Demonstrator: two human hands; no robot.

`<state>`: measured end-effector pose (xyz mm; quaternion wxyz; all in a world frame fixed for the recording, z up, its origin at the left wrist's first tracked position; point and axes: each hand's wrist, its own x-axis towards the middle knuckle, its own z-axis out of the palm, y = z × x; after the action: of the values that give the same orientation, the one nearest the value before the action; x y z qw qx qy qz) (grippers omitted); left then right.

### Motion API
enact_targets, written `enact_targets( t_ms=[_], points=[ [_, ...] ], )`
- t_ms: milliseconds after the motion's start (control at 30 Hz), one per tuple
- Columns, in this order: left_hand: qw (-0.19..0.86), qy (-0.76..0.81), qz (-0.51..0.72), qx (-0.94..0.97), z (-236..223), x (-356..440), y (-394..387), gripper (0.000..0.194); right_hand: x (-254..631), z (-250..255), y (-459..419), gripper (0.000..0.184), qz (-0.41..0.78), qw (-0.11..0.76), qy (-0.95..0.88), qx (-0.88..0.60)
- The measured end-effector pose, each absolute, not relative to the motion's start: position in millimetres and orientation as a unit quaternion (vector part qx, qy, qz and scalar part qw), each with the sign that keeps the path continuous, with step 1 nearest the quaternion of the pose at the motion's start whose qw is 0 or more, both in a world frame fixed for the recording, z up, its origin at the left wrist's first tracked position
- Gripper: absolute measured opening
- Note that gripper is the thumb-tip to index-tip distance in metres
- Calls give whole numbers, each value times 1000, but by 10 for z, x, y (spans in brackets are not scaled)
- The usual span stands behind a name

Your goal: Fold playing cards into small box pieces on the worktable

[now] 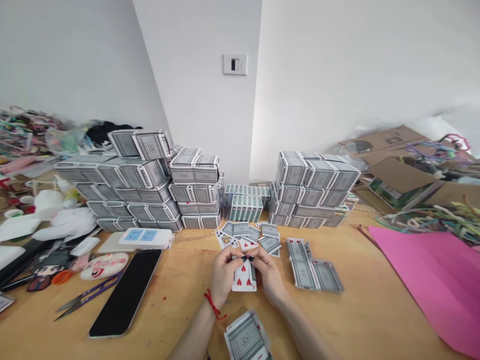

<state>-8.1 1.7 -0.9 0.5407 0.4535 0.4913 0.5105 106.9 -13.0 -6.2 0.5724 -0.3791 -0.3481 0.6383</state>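
Hearts card (243,282): one, face up, centre of the table (180,300) on its near side, between the hands; long axis near to far, one short end towards the wearer. Whether further cards lie beneath: cannot tell.

Left hand (224,272) and right hand (267,272): fingers curled, thumbs meeting, both pinching the card's far end; a two-sided hold, presumably for steadiness and alignment.

Loose cards (240,230): just beyond the fingertips, mostly backs up, seemingly spread for easy reach.

Card bundles: one near (243,337), between the forearms; one right (303,265), apparently set aside to leave working room.

Card-backed blocks: stacked far left (150,212) and far right (292,195), probably tiered to save space.
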Motion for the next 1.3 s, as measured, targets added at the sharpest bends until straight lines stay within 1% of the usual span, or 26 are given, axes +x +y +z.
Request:
enact_targets(
  t_ms=[100, 233, 333, 567, 667, 933, 1167, 1300],
  points=[
    [549, 478, 508, 460, -12, -85, 14, 4, 1060, -34, -124, 5, 638, 575, -337, -385],
    [579, 453, 488, 471, 50, -105, -7, 12, 1064, 16, -119, 6, 633, 585, -317, -395],
    [596, 425, 493, 471, 113, -117, -15, 18, 1075, 58, -127, 6, 653, 589, -284, -383],
    [603, 461, 489, 430, 112, -104, 20, 19, 1083, 56, -129, 10, 667, 581, -260, -387],
    [597, 466, 491, 431, 100, -102, 27, 18, 1084, 15, -123, 11, 669, 580, -261, -384],
    [553, 473, 500, 469, 120, -92, 13, 14, 1099, 58, -123, 8, 670, 589, -256, -373],
    [542, 465, 487, 503, 146, -78, -14, 13, 1111, 40, -117, 8, 692, 568, -232, -381],
    [509, 473, 494, 522, 127, -87, -5, 12, 1111, 38, -112, 4, 695, 563, -245, -374]
  ],
)
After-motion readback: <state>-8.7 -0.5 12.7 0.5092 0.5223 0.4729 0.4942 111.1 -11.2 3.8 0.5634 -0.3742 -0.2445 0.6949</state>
